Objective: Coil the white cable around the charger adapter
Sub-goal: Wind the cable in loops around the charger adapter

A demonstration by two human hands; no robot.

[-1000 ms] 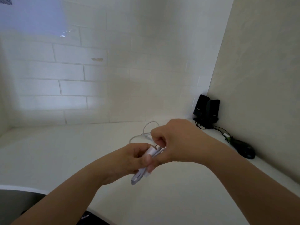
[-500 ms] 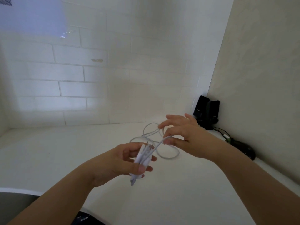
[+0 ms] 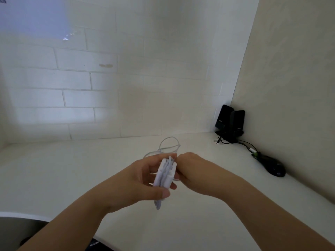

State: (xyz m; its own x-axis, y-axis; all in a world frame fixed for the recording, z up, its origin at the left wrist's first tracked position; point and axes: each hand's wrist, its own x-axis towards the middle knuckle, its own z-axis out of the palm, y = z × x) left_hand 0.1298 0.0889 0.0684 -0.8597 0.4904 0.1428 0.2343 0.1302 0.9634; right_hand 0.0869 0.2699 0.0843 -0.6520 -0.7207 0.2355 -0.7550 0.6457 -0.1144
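Gripping the charger adapter (image 3: 164, 175) above the surface (image 3: 72, 169) in my left hand (image 3: 137, 183), I pinch the limp, springy white cable (image 3: 169, 144) beside its prongs with my right hand (image 3: 192, 169), keeping tension.

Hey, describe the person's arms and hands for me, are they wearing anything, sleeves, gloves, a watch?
Both forearms are bare all the way to the frame's edge: no sleeves in view. The left hand and right hand are ungloved. No watch, bracelet or ring shows on the visible wrists and fingers.
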